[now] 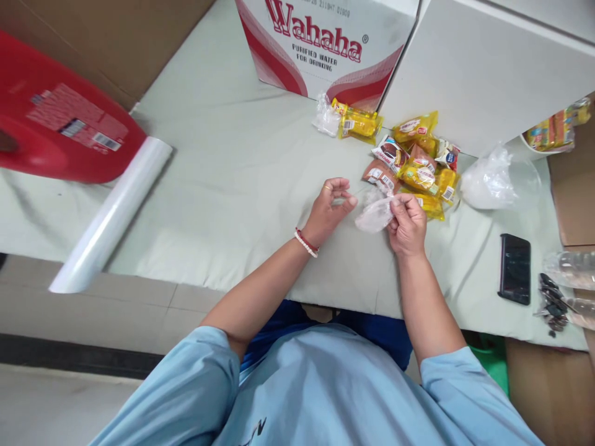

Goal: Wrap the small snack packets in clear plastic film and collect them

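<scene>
My right hand [408,224] pinches a small clear plastic bag [374,215] just above the pale green table cover [242,179]. My left hand [331,207] hovers a little left of the bag, fingers curled with thumb and forefinger close together, and I cannot make out anything in them. It wears a ring and a red and white bracelet. Just beyond both hands lies a pile of yellow and brown snack packets [416,167]. One more yellow packet [359,124] lies farther back beside a crumpled clear bag [326,118].
A Wahaha water carton [325,43] stands at the back. A roll of clear film [111,217] and a red plastic object [60,124] lie left. On the right are a heap of clear bags [488,179], a black phone [514,268], keys [553,305] and plastic bottles [571,269].
</scene>
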Demonstrator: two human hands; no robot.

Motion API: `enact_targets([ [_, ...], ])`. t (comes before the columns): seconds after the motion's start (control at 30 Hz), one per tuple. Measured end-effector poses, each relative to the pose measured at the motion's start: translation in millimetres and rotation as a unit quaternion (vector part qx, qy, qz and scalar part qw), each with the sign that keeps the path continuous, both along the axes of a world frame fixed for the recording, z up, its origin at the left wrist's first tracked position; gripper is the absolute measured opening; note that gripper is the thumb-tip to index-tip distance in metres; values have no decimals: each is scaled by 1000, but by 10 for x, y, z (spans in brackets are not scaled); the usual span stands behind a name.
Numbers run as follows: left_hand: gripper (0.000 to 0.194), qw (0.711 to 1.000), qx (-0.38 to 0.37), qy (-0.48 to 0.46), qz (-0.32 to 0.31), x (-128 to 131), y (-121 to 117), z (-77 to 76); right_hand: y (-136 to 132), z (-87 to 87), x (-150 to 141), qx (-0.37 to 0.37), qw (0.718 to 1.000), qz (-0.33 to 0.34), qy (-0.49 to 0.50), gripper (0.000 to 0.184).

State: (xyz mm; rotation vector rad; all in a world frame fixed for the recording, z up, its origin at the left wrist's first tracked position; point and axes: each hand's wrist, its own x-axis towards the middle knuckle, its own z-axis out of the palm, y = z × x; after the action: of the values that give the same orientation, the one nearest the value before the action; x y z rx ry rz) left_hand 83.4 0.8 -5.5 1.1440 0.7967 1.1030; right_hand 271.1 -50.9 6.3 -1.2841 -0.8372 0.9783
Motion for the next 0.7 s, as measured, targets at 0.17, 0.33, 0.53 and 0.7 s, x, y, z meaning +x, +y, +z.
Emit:
enact_targets([
  [0.17,56,983,137,118,-30,47,-90,-64,-66,-107,-68,11,996,26,-86,41],
  [0.33,7,970,154,189,6,21,-83,-66,-70,-41,-72,36,993,51,-101,47],
  [0.53,21,979,136,151,4,11,-80,-17,-66,22,-60,5,979,135,-153,47],
  [0.7,41,996,10,65,68,-23,-43,2,-34,-32,11,18,999,44,-24,39],
])
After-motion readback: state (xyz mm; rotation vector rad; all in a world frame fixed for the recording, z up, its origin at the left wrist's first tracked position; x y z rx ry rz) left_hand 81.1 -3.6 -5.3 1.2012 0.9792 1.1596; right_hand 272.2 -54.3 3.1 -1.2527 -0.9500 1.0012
